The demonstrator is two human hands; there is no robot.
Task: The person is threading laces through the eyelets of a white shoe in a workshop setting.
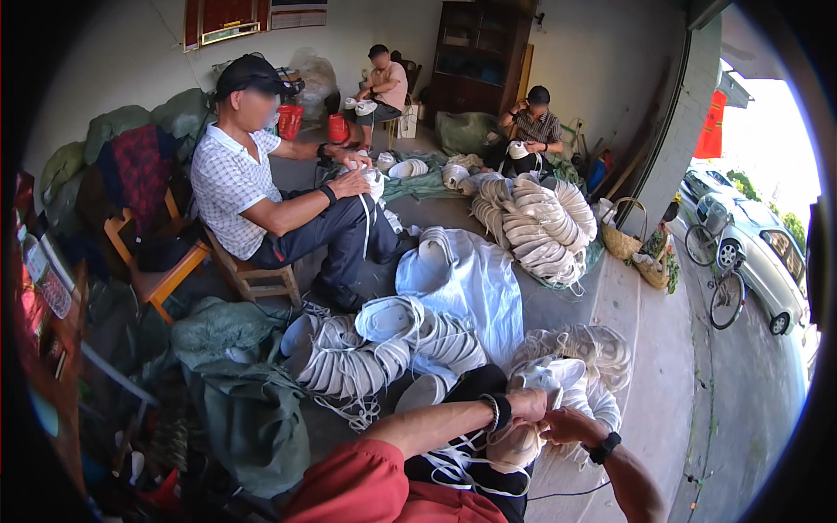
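Note:
A pale canvas shoe (514, 448) rests over my dark-trousered lap, its toe toward me. My left hand (527, 406), with a bracelet on the wrist, is closed at the shoe's upper part. Close beside it, my right hand (571, 426) has its fingers pinched together at the shoe's edge; what is between them is hidden. Loose white laces (449, 464) trail across my lap to the left of the shoe. Just beyond my hands lies a pile of white shoes (586, 356) with laces.
Rows of nested shoes (357, 353) lie left of my hands, beside a green sack (248, 418) and a white plastic sheet (466, 283). A larger shoe heap (545, 227) stands farther off. A seated person (240, 174) handles a shoe; two others sit behind. Baskets (623, 231) stand right.

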